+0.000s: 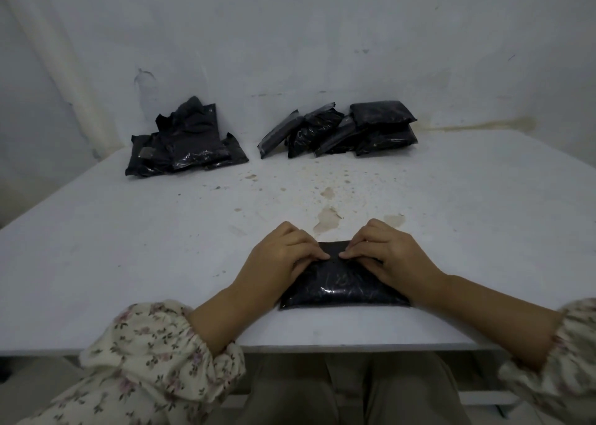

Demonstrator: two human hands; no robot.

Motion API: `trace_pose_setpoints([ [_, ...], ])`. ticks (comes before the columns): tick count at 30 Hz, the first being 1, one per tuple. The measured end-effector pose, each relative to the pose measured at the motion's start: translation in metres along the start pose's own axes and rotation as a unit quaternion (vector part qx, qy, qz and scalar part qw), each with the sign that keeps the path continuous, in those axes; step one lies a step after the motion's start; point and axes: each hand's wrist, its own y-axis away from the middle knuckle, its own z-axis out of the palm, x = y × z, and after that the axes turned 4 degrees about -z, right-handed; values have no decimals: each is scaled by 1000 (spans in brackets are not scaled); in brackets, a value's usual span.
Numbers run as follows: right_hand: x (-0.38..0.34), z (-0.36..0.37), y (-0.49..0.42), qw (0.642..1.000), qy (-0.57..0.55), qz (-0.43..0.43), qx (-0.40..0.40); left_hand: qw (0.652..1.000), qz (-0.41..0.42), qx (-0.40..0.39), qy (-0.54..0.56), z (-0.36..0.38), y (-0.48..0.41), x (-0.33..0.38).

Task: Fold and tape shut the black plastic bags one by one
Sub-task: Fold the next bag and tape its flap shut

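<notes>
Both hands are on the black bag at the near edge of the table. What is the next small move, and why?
Probably slide the fingertips outward along the fold to flatten it. The left hand and right hand grip the folded top of the black bag, and their fingertips meet at its middle, so the ends of the fold look not yet pressed.

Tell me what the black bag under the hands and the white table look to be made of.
Flat black bag at the near edge: thin glossy plastic film, judging by crinkled bright highlights. White table: matte painted or laminated board, seemingly; thin front edge, brownish stains on top.
</notes>
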Motion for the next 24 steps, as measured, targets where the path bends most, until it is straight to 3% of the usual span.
trace_pose_setpoints([
  [8,-2,-12,-6,995,9,-66,-71,982,116,-10,-149,-5,0,2],
  [12,-18,-14,-8,992,-45,1,-114,978,132,-33,-158,-7,3,1],
  [15,-33,-4,-5,995,1,7,-98,979,128,-43,-150,-12,8,-3],
  [19,-36,14,-12,996,55,-29,-69,990,81,-45,-104,-27,20,-22],
  [24,-35,34,-35,996,58,-20,-64,988,-104,38,-105,-42,25,-70],
])
